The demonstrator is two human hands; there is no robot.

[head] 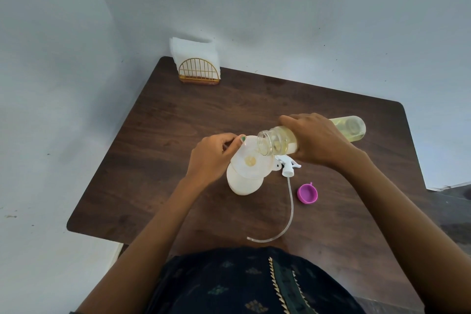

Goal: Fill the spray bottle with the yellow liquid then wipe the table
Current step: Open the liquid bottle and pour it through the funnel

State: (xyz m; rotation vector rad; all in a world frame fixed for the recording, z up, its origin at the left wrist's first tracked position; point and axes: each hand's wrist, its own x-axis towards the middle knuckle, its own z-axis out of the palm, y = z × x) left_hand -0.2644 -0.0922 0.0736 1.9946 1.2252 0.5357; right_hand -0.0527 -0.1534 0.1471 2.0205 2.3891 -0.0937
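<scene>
A white spray bottle (243, 183) stands upright mid-table with a translucent funnel (252, 160) in its neck. My left hand (212, 155) pinches the funnel's left rim. My right hand (318, 139) grips a clear bottle of yellow liquid (350, 127), tipped on its side with its open mouth over the funnel. A little yellow liquid sits in the funnel's centre. The white spray head (288, 164) with its long curved tube (289, 211) lies on the table just right of the spray bottle.
A purple cap (308, 194) lies right of the tube. A gold wire holder with white napkins (197, 64) stands at the far left corner of the dark wooden table (178, 122). Walls close in behind and left.
</scene>
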